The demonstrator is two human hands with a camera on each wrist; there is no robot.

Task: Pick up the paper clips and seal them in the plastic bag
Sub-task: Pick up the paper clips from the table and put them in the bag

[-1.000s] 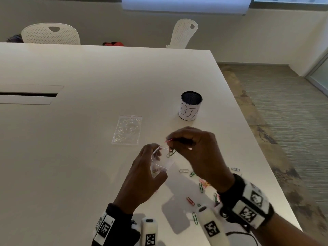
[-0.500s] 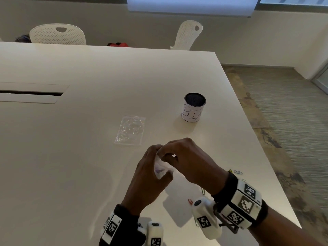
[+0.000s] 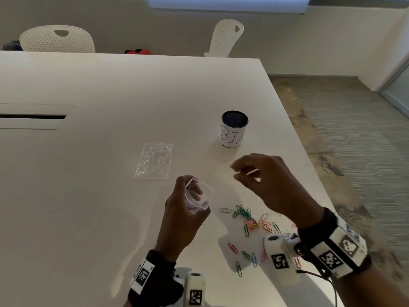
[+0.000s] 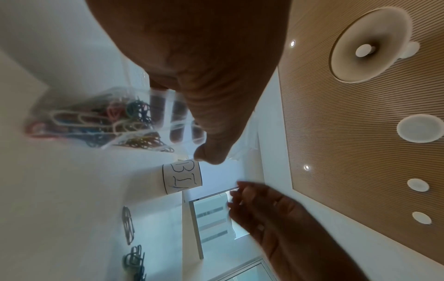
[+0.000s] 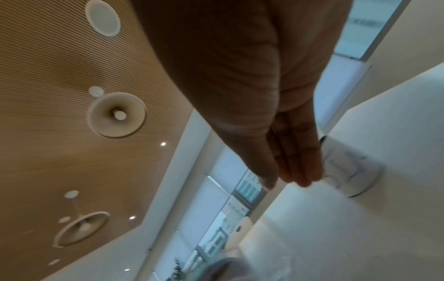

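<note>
My left hand (image 3: 190,202) grips a small clear plastic bag (image 3: 199,197) just above the table, with its mouth held wide and facing up. In the left wrist view the bag (image 4: 96,117) holds several coloured paper clips. My right hand (image 3: 247,171) hovers to the bag's right, above the table, with relaxed fingers (image 5: 293,167) and nothing in them. Several loose paper clips (image 3: 245,214) lie on the white table (image 3: 88,196) between my hands, and more paper clips (image 3: 243,255) lie nearer to me.
A white can marked BIN (image 3: 234,129) stands beyond my right hand. A flat pack of clear bags (image 3: 155,160) lies beyond my left hand. The table's right edge (image 3: 309,169) runs close to my right wrist. Two white chairs (image 3: 57,38) stand at the far side.
My right hand was at the bag's mouth with a clip; it has drawn away to the right, empty. The left hand still holds the bag, its mouth now wider.
</note>
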